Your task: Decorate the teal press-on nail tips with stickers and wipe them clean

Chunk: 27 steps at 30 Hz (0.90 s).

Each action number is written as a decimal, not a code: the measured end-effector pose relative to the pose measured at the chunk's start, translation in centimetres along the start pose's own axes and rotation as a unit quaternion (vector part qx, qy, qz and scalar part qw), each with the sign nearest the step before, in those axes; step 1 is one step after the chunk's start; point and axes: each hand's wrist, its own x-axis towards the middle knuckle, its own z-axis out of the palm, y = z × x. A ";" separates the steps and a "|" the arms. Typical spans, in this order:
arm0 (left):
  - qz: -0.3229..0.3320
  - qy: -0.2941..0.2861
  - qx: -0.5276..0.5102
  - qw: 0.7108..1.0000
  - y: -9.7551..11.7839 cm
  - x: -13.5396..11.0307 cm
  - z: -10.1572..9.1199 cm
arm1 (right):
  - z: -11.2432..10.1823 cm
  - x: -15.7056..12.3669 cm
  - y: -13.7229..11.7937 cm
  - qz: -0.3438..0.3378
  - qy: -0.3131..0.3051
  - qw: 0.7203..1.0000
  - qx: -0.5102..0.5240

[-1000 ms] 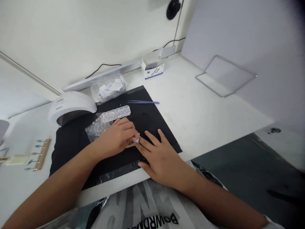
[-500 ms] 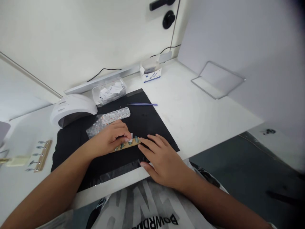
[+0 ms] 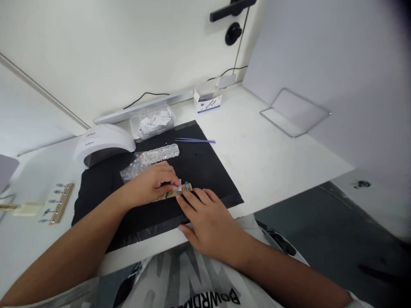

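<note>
My left hand (image 3: 157, 184) is closed in a pinch on a small white pad (image 3: 179, 187). The pad is held against a wooden nail-tip stand (image 3: 167, 196) lying on the black mat (image 3: 210, 171). Several green false nail tips sit along this stand; one nail tip (image 3: 188, 185) shows plainly at its right end, while my left fingers cover part of the row. With fingers stretched out, my right hand (image 3: 210, 220) rests its fingertips at the stand's near right edge. Beyond my left hand lies a clear case of rhinestones (image 3: 162, 154) on a plastic bag (image 3: 131, 170).
Purple tweezers (image 3: 195, 140) lie at the mat's far side. Behind are a white nail lamp (image 3: 104, 141), a clear box of white pads (image 3: 138, 132) and an alcohol pads box (image 3: 208, 105). A second nail-tip stand (image 3: 62, 204) is at left; a wire frame (image 3: 293, 136) stands right.
My right hand has shifted left along the stand, its fingertips now nearer the pad. My left hand keeps its pinch on the pad. The whole view has moved slightly.
</note>
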 end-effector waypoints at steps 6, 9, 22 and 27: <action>0.026 -0.002 0.006 1.000 0.4 0.1 0.1 | 0.5 0.4 -0.5 0.028 0.003 0.999 -0.039; 0.037 -0.001 0.010 0.999 0.3 0.2 0.1 | 0.7 0.7 -0.6 0.032 0.007 0.998 -0.053; 0.012 0.008 0.005 1.000 -0.7 -0.1 0.0 | 0.9 0.7 -0.4 0.022 0.004 0.997 -0.069; 0.037 -0.001 0.025 0.999 0.1 0.0 0.2 | 0.9 0.6 -0.4 0.022 0.007 0.998 -0.066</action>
